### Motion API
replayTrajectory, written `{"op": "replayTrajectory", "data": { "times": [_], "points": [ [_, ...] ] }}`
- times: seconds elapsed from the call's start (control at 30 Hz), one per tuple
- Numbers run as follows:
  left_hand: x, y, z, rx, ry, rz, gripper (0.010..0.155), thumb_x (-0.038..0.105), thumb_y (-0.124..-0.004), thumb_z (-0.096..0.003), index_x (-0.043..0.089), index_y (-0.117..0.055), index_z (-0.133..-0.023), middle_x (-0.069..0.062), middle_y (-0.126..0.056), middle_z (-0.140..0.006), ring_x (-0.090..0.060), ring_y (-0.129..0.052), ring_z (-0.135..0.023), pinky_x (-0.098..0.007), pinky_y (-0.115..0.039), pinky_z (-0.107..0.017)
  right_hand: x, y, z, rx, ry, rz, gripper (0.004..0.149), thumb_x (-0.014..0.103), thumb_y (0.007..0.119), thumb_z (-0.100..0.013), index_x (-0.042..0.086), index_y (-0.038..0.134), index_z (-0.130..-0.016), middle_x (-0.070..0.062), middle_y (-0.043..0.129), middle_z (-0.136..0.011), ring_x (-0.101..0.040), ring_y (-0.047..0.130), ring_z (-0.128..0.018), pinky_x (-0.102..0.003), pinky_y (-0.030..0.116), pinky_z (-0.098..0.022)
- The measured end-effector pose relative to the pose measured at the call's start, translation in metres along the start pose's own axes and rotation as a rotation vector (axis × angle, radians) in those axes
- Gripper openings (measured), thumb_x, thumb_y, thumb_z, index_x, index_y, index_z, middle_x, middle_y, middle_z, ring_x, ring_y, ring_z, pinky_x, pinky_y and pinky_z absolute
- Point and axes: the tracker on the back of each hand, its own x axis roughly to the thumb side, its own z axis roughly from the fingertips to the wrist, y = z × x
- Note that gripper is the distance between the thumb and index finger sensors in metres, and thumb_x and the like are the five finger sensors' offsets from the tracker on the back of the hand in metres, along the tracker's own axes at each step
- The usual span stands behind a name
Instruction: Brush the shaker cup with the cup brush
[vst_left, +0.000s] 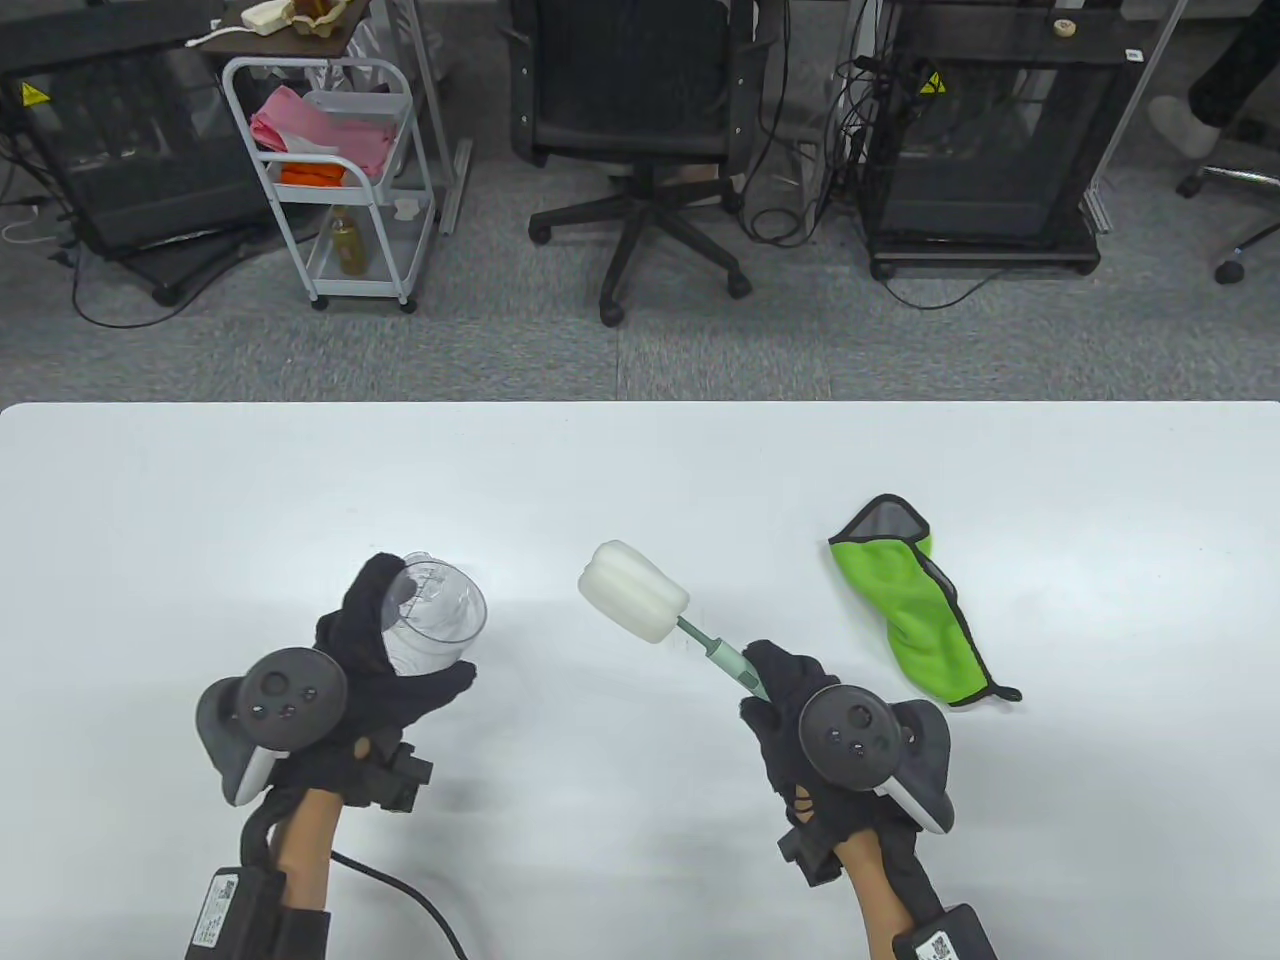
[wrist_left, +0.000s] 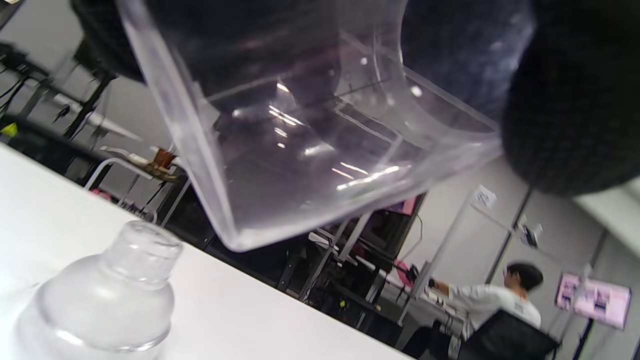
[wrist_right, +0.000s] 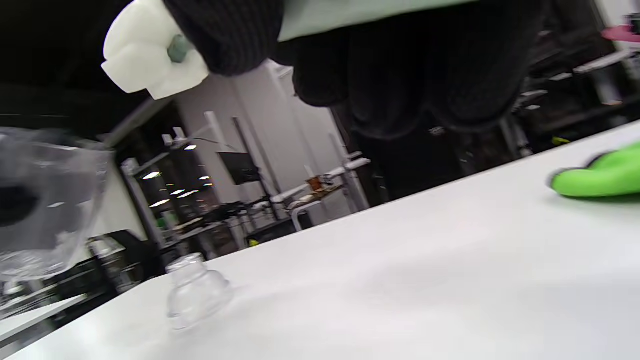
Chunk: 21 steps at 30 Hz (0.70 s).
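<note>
An office floor with chairs and racks lay behind the white table (vst_left: 640, 470); you had cup and brush lifted, not yet joined

Your left hand (vst_left: 385, 660) gripped the clear shaker cup (vst_left: 432, 615), fingers wrapped round its wall, mouth tilted toward the centre. Your right hand (vst_left: 790, 710) closed its fingers round the green handle of the cup brush (vst_left: 660, 610), sponge head aimed at the cup but well apart from it. The cup's lid (wrist_right: 195, 295) stood on the table and a green cloth (vst_left: 915, 610) lay to your right. I judged you were lining up: next the sponge needed steering squarely into the mouth, cup held steady
</note>
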Motion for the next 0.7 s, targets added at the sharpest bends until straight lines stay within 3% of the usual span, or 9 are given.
{"op": "replayTrajectory", "data": {
  "times": [0.13,0.27,0.4,0.7],
  "points": [
    [0.049,-0.012,0.001,-0.019,-0.105,-0.155,0.118,0.063,-0.104,-0.022,0.02,-0.039,-0.111,-0.004,-0.07,-0.11,-0.041,-0.088,-0.097,-0.069,-0.073,-0.063,0.022,-0.007,0.004,-0.035,-0.091,0.072,0.057,0.034,0.08,-0.04,0.023,0.065,-0.094,-0.013,0.088,-0.08,-0.032,0.103,-0.056,-0.046,0.094,-0.041],
    [0.075,-0.023,0.006,-0.009,-0.157,-0.215,0.115,0.061,-0.103,-0.0232,0.022,-0.038,-0.11,-0.005,-0.067,-0.112,-0.044,-0.087,-0.1,-0.07,-0.072,-0.063,0.036,-0.008,0.008,-0.035,-0.104,0.276,0.056,0.034,0.081,-0.04,0.026,0.067,-0.094,-0.01,0.089,-0.08,-0.031,0.104,-0.056,-0.046,0.095,-0.04],
    [0.075,-0.036,0.015,-0.02,-0.186,-0.184,0.115,0.059,-0.104,-0.0233,0.023,-0.039,-0.11,-0.008,-0.066,-0.111,-0.044,-0.085,-0.1,-0.071,-0.071,-0.063,0.032,-0.012,0.011,-0.033,-0.078,0.357,0.056,0.034,0.082,-0.039,0.029,0.068,-0.093,-0.009,0.088,-0.08,-0.031,0.101,-0.058,-0.048,0.091,-0.045],
    [0.076,-0.039,0.021,-0.028,-0.227,-0.251,0.114,0.058,-0.105,-0.0229,0.026,-0.038,-0.11,-0.007,-0.065,-0.112,-0.042,-0.087,-0.098,-0.068,-0.072,-0.064,0.033,-0.005,0.009,0.031,-0.079,0.386,0.055,0.033,0.083,-0.038,0.03,0.071,-0.092,-0.006,0.09,-0.078,-0.03,0.1,-0.054,-0.046,0.088,-0.043]
  ]
}}
